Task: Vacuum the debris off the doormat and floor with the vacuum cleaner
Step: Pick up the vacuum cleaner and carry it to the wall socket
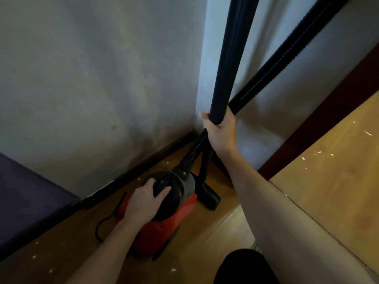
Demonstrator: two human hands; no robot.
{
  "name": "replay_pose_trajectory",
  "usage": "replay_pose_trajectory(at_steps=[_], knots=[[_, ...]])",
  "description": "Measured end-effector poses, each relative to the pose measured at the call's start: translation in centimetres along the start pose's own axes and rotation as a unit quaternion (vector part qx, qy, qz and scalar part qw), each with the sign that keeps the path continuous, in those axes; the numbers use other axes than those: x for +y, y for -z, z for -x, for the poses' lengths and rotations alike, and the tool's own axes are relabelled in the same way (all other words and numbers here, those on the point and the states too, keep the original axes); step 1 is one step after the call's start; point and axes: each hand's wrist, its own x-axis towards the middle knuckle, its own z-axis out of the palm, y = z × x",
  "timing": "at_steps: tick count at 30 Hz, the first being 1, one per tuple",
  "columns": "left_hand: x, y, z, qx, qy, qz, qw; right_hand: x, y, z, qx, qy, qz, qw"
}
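Gripping vacuum by its black domed top with left hand, fingers curled over the far edge, thumb hooking the near side. Clamping right hand round the lower end of tube, fingers wrapped fully, tube rising near upright toward 12 o'clock.

Vacuum sitting on floor at 6 o'clock, tucked into the corner of wall. Nozzle lying at its 3 o'clock, flat on the boards. Hose leaving its front, passing behind the right hand, climbing toward 1 o'clock. Cord looping at its 8 o'clock.

Handling, judging by looks:
- Hard red plastic shell, compact, probably motor-heavy; lifting by the top being the sane hold.
- Tube being smooth, stiff, round; likely slipping in a loose hold, so gripping low and firm.
- Hose being ribbed and springy; probably tugging back when stretched.
- Cord possibly snagging when dragging.

Debris showing as white flecks at 6 to 7 o'clock, more at 3 o'clock on paler wood. Not yet picked up.

Purple pad at 8 o'clock; possibly the doormat, not telling for sure.
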Motion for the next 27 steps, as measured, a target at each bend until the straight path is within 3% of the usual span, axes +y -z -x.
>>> replay_pose_trajectory(at_steps=[17, 27], knots=[[1.5, -2.2, -2.8, -0.014, -0.056, -0.065, 0.996, 1.2, 0.2, -1.6, 0.004, -0.023, -0.031, 0.999], [0.7, -2.6, -3.6, -0.004, -0.069, -0.049, 0.996, 1.3, -0.3, -1.6, 0.019, -0.034, -0.048, 0.998]])
